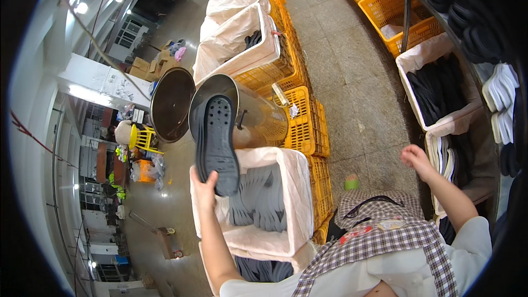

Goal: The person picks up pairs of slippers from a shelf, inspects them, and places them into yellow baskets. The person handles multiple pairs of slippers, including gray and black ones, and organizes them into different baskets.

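Black shoe soles (220, 146), at least two lying together, are gripped at their heel end by my left hand (205, 189), thumb across the face on top. The holes at their toe end overlap the mouth of a round metal drum (258, 115) in the view. Below that hand, a crate with a pale cloth liner (300, 181) holds many grey soles (256, 198). Out to the right, my right hand (416, 162) hangs over the floor with its fingers curled in and nothing visible in them.
Left of the drum stands its round dark lid (173, 104). Stacked yellow crates (300, 118) and lined bins (242, 58) run ahead. On the right are a lined bin of black soles (437, 91), a rack with white soles (500, 88) and yellow crates (385, 8).
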A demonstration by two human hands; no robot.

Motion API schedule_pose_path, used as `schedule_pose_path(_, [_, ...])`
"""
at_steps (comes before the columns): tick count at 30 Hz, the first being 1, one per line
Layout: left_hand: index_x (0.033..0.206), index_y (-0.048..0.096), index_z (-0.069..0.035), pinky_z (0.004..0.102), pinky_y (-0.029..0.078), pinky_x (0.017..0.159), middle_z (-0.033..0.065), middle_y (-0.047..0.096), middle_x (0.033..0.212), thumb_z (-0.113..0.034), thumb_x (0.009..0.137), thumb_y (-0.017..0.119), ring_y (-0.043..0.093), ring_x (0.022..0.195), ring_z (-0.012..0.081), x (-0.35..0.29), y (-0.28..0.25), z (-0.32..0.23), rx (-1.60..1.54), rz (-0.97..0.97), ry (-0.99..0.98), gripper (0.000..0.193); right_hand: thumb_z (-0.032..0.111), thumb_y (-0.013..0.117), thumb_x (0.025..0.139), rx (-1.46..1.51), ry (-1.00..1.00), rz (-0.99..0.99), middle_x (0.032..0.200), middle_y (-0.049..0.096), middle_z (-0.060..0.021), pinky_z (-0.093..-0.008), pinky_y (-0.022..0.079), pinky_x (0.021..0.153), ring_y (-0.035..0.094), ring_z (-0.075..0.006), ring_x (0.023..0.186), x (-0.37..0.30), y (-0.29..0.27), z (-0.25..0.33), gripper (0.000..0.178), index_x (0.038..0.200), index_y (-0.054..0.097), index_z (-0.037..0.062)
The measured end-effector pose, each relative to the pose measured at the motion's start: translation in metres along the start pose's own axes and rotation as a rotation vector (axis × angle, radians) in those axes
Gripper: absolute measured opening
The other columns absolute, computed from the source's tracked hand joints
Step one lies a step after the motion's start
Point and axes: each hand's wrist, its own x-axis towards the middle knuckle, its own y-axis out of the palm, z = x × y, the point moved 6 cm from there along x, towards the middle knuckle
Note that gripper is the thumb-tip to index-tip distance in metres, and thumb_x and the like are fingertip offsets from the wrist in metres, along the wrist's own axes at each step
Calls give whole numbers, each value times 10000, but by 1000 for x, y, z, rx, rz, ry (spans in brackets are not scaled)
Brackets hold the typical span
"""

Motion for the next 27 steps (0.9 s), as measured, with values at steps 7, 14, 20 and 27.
schedule_pose_path(7, [1354, 395, -107, 432, 445, 920, 255, 538, 1200, -222, 692, 764, 546, 1081, 406, 242, 13, 57, 960, -50, 34, 767, 109, 653, 842, -107, 97, -53, 852, 593, -4, -236, 466, 661, 545, -72, 732, -15, 71, -36, 206, 1015, 569, 34])
schedule_pose_path(14, [1395, 337, -208, 441, 477, 880, 253, 513, 1188, -252, 705, 760, 566, 1047, 394, 311, 69, 124, 1263, 137, -82, 811, 104, 644, 845, -247, 233, -222, 818, 620, -40, -241, 473, 623, 565, -92, 675, -32, 74, -33, 172, 975, 565, 23])
schedule_pose_path(20, [1391, 332, -216, 444, 492, 845, 247, 502, 1174, -230, 725, 754, 594, 981, 399, 332, 107, 160, 1372, 277, -10, 788, 100, 657, 819, -412, 232, -216, 798, 581, -42, -255, 478, 646, 569, -110, 695, -22, 81, -33, 206, 975, 560, 7])
schedule_pose_path(27, [1382, 341, -225, 433, 504, 821, 221, 486, 1180, -219, 743, 745, 602, 961, 381, 343, 144, 185, 1474, 417, 40, 756, 140, 687, 785, -604, 243, -201, 848, 585, -75, -291, 480, 651, 570, -153, 702, -31, 95, -35, 267, 992, 574, 16])
